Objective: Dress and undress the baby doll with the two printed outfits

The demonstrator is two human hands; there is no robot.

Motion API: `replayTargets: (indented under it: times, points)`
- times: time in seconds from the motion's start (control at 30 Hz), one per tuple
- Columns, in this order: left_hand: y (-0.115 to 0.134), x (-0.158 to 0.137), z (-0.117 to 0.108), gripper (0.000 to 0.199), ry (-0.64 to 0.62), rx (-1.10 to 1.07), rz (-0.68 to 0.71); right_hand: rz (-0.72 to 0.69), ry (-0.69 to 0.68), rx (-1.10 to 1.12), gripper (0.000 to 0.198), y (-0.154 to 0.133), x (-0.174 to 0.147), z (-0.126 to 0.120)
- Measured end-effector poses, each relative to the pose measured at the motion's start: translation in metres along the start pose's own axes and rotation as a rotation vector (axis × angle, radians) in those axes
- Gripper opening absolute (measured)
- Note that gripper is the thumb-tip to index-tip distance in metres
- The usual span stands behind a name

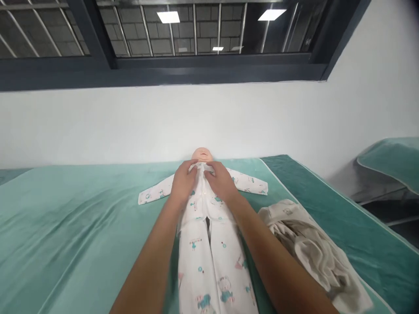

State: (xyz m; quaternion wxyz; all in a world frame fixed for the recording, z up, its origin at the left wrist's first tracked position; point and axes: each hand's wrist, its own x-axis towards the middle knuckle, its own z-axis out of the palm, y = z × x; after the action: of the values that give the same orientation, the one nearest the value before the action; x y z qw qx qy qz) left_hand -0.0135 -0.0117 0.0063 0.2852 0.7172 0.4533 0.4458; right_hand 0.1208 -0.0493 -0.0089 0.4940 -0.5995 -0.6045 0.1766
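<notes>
A doll (200, 154) lies on its back by the wall, its head showing above the collar. It wears a white long-sleeved pajama top (204, 198) printed with small teal figures, the sleeves spread out to both sides. Matching pajama pants (196, 261) extend below the top toward me. My left hand (185, 179) is closed on the left side of the collar, thumb along the front edge. On the right side of the collar, my right hand (220, 179) is closed in the same way. The fingertips are partly hidden in the cloth.
A crumpled white and beige cloth (307, 248) lies beside my right forearm. The bed is covered by a teal sheet (81, 226). Behind it stand a white wall (131, 126) and a dark-framed barred window (196, 72). Another teal-covered surface (393, 159) is at the far right.
</notes>
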Motion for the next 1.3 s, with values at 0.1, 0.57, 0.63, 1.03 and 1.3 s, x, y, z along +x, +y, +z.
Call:
replayTargets:
  times: [0.1, 0.57, 0.63, 1.03, 1.3]
  points:
    - [-0.011, 0.023, 0.012, 0.038, -0.13, 0.081, 0.066, 0.012, -0.04, 0.048, 0.028, 0.019, 0.024, 0.007]
    - [-0.013, 0.017, 0.018, 0.042, -0.104, 0.182, -0.046, 0.108, 0.003, 0.105, 0.023, 0.019, 0.022, 0.005]
    - [-0.013, 0.016, 0.018, 0.041, -0.1, 0.178, -0.048, 0.115, 0.0, 0.098, 0.023, 0.018, 0.022, 0.004]
    - [-0.014, 0.016, 0.018, 0.041, -0.113, 0.161, -0.012, -0.026, -0.159, 0.194, 0.048, 0.031, 0.028, 0.003]
    - [-0.015, 0.016, 0.018, 0.039, -0.116, 0.126, 0.026, -0.015, -0.184, 0.16, 0.051, 0.031, 0.029, -0.002]
